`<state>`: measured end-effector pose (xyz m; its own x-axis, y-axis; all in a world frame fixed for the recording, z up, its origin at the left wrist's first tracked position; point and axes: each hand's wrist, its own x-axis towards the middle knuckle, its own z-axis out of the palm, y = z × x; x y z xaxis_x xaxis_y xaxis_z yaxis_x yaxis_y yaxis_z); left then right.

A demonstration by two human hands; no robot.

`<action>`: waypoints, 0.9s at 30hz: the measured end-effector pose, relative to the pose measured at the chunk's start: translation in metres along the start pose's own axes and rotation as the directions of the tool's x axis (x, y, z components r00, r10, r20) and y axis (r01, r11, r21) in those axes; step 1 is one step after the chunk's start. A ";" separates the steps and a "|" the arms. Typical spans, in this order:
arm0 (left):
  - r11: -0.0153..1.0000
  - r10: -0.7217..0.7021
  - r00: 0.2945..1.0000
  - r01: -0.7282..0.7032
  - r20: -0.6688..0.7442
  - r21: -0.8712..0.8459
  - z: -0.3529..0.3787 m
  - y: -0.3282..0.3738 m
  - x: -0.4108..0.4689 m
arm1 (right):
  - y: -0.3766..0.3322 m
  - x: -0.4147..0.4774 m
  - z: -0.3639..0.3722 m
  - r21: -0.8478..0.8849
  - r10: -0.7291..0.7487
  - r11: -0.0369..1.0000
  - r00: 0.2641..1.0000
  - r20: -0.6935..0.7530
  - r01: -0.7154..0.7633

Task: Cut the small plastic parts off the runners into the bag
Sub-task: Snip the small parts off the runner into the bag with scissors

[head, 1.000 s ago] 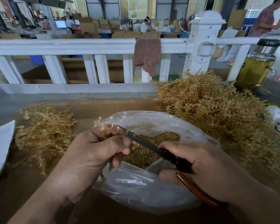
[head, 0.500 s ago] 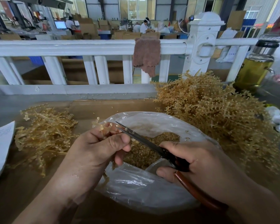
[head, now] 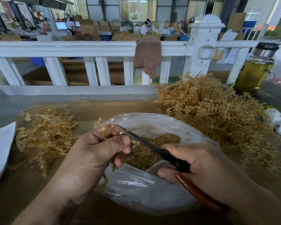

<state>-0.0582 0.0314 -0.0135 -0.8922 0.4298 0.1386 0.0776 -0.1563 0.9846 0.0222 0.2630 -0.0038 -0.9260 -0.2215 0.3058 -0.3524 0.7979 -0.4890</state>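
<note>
A cardboard-covered work surface [head: 91,109] was shown before a white railing [head: 71,47]. The large heap of uncut runners [head: 217,111] lay at the right, well apart from the smaller heap of stripped runners [head: 44,137] at the left. Between them, the open clear bag [head: 136,189] was placed, with cut parts [head: 144,153] gathered inside it. The left hand [head: 94,156] was closed firmly around a single runner [head: 104,127], whose tip projected above the fingers and directly over the bag's mouth. The right hand [head: 196,163] was wrapped around the handles of the scissors [head: 141,140], whose blade tips were laid against the runner just beside the left thumb. The blades appeared nearly closed, though their exact gap could not be resolved behind the fingers. The step was judged to be the snipping of parts from the held runner. It was best done with the runner kept over the opening, each cut made close to the part's stem so that pieces dropped straight into the bag, and the thumb kept clear of the blades.
</note>
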 end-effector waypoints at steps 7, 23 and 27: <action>1.000 -0.003 1.000 0.003 -0.005 -0.001 0.001 -0.001 0.000 | -0.001 0.000 -0.002 -0.045 -0.003 0.999 1.000 0.015 0.004; 1.000 -0.025 1.000 0.025 0.006 -0.011 -0.002 -0.003 0.000 | 0.002 -0.001 0.001 -0.031 0.019 0.999 0.999 0.025 -0.019; 1.000 -0.020 1.000 0.019 -0.025 -0.011 -0.002 -0.003 0.000 | 0.004 -0.001 0.005 -0.001 0.067 0.998 0.998 0.015 -0.067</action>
<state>-0.0598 0.0301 -0.0170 -0.9043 0.4107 0.1165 0.0554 -0.1578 0.9859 0.0211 0.2638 -0.0107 -0.9496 -0.1757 0.2598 -0.2891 0.8113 -0.5081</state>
